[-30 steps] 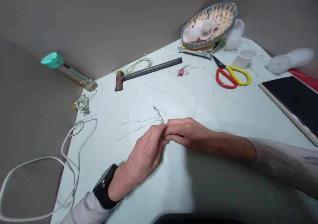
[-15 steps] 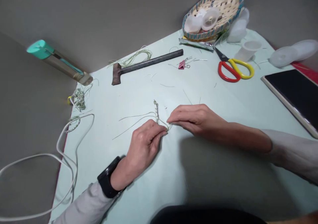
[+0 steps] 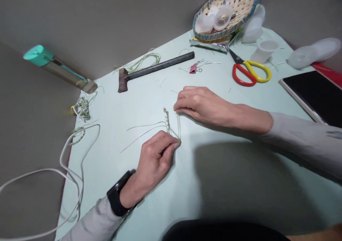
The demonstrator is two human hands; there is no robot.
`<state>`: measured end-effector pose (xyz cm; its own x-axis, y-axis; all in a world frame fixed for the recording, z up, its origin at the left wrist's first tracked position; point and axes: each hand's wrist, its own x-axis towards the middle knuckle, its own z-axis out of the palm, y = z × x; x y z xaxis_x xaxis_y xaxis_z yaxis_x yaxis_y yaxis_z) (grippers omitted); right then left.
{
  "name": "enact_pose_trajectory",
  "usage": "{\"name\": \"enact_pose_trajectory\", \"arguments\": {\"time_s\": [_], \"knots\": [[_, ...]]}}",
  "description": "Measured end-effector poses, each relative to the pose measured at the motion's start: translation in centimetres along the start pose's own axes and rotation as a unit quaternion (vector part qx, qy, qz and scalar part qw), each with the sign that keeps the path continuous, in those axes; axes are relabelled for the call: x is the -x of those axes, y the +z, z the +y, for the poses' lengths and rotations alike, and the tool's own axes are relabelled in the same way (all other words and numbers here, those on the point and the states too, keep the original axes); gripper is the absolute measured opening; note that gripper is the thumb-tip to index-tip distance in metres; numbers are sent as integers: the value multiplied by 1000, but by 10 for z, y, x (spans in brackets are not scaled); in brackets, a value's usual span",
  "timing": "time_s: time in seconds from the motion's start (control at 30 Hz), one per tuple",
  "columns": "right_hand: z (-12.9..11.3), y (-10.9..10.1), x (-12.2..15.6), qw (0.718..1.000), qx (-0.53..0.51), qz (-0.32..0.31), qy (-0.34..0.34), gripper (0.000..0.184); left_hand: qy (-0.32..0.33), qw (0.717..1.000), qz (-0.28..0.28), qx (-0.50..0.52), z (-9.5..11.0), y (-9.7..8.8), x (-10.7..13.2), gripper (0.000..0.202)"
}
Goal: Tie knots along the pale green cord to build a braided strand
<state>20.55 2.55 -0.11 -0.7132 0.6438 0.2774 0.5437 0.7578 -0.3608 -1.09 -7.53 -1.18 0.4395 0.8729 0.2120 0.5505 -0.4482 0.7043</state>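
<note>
1. Head view, hands. Left hand is closed in a pinch on the lower end of a short braided cord, at the spot where its thin pale green strands meet. Black watch on that wrist. Right hand is closed too, fingertips pinching the far end of one strand, which runs straight and taut from the left pinch up to it.
2. Head view, change. Half a second ago the two hands were almost touching at the knot; a second ago they were pressed together. Now the right hand sits well apart, up the counter, with the strand drawn out between. Judgement: a knot is being pulled tight.
3. Head view, cord position. The braid lies on the counter mid-left, finished part pointing away from the person, two loose strands trailing left.
4. Head view, surroundings. Hammer beyond the hands; small pink binder clip near its handle; red-and-yellow scissors; woven basket holding clear spools; tablet at right; white cable off the left edge.
</note>
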Motion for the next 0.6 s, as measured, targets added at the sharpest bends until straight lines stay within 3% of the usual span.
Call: {"name": "enact_pose_trajectory", "arguments": {"time_s": [0.17,0.33,0.5,0.6], "knots": [[-16,8,9,994,75,63,42,23,-33,999,29,-7,3,-1,0,16],[-56,18,46,996,71,53,25,26,-7,999,33,-37,8,-1,1,17],[-79,30,68,998,23,66,9,25,69,988,-21,-133,9,5,8,25],[-84,29,71,994,-22,103,-18,20,82,974,-62,-199,9,12,10,27]]}}
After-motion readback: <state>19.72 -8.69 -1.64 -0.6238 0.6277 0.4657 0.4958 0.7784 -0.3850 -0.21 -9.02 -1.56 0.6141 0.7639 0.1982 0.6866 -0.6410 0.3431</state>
